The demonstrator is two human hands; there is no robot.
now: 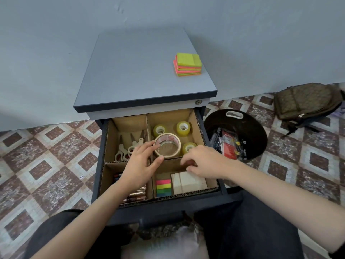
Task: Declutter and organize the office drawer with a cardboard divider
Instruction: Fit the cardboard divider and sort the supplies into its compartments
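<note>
The open drawer holds a cardboard divider with four compartments. My left hand holds a large roll of tan tape between thumb and fingers, over the back right compartment, where three small yellowish tape rolls lie. My right hand hovers with curled fingers over the front right compartment, above a pale notepad and coloured sticky flags; I cannot see anything in it. Scissors lie in the back left compartment. Batteries and pens show in the front left one.
A stack of neon sticky notes sits on the cabinet top. A black bin with discarded packaging stands right of the drawer, and a backpack lies further right on the tiled floor. My knees are below the drawer front.
</note>
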